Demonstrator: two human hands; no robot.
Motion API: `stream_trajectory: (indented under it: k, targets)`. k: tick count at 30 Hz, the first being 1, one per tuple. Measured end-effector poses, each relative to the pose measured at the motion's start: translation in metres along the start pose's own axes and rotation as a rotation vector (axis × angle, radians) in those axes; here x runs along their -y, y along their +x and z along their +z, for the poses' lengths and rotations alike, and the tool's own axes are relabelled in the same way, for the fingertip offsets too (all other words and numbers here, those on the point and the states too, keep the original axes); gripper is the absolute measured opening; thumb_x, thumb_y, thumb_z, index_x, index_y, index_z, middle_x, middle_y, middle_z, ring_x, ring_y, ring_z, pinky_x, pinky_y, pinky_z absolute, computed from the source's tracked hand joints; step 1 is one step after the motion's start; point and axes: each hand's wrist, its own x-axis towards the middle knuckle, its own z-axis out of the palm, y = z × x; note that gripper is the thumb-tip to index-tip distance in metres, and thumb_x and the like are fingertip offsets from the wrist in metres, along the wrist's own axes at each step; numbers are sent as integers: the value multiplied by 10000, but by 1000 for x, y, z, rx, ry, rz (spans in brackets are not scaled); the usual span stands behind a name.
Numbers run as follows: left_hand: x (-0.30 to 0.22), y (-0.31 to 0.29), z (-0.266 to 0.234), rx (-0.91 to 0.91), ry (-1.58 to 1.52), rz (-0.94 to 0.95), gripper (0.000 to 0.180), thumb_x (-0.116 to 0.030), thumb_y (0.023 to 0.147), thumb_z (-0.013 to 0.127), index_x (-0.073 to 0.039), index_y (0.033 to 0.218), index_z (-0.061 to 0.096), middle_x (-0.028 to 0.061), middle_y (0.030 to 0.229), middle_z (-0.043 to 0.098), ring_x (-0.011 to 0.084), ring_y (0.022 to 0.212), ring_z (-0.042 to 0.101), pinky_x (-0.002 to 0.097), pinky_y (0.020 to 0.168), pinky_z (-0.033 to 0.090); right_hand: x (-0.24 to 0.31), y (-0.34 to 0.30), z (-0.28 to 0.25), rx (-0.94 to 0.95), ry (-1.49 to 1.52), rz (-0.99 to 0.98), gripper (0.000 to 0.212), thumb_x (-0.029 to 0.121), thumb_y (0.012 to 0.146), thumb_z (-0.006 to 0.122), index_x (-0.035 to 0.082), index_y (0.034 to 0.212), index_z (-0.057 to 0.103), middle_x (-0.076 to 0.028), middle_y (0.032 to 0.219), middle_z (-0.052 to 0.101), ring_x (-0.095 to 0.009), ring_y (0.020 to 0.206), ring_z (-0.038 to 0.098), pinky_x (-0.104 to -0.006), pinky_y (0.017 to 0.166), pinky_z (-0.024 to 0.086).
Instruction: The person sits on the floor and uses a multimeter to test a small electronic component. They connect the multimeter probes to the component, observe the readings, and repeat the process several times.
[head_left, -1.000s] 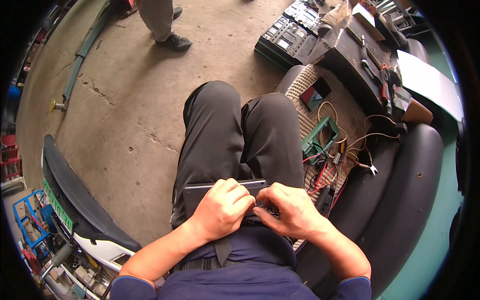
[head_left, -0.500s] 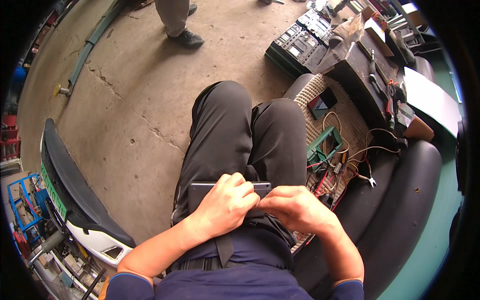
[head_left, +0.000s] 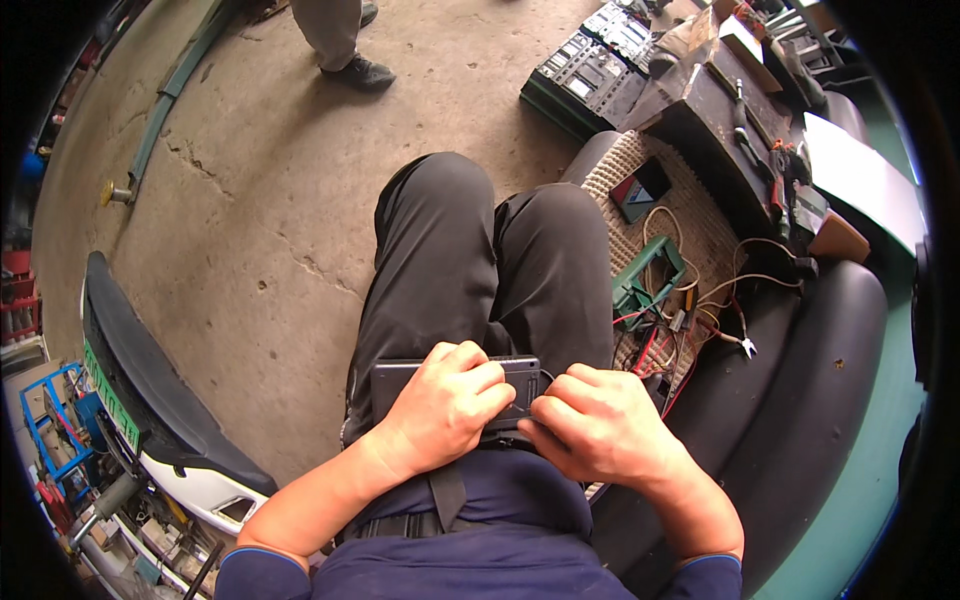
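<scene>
Across my lap lies a flat, dark-grey rectangular box (head_left: 524, 376) that looks like a plastic electronic device. My left hand (head_left: 452, 405) rests over its middle with curled fingers gripping it, so much of its top is hidden. Just off the box's right end is my right hand (head_left: 600, 420), its fingers bent and pinched together. Whatever those fingertips hold, if anything, is too small or hidden to name. A thin dark cord seems to show by the box's right end, near the right fingers.
On the woven seat cover at my right lie a phone (head_left: 640, 190), a green plastic frame (head_left: 650, 278) and tangled wires (head_left: 740, 297). Beyond stand a dark workbench with pliers (head_left: 777, 190) and a green case (head_left: 585, 82). A bumper (head_left: 150, 390) sits left; a person's shoe (head_left: 358, 73) is ahead.
My right hand has drawn slightly right, away from the box, uncovering more of its right end. The left hand stays on the box. The person's foot ahead appears shifted slightly left with the view.
</scene>
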Motion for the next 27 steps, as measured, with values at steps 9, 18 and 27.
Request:
stream_trajectory:
  k: [9,18,27]
  targets:
    - [-3,0,4,-10,46,28,224,-137,829,783,-90,1047,767,19,1011,719,261,1003,649,428,910,536,10,-1,16,56,112,286,271,198,917,772,65,742,613,-121,694,662,-342,634,704,-464,591,569]
    - [0,0,1,-57,2,43,184,-122,841,780,-88,1021,770,2,1008,740,256,1002,670,431,890,539,7,-2,10,-2,39,124,256,190,908,855,106,831,626,-36,874,665,-240,773,701,-401,583,552]
    - [-6,-5,4,-100,15,37,227,-152,811,822,-89,1024,776,18,994,746,258,955,680,415,872,538,29,-10,35,-95,50,298,285,184,939,809,102,766,599,-70,676,593,-265,596,660,-416,568,546]
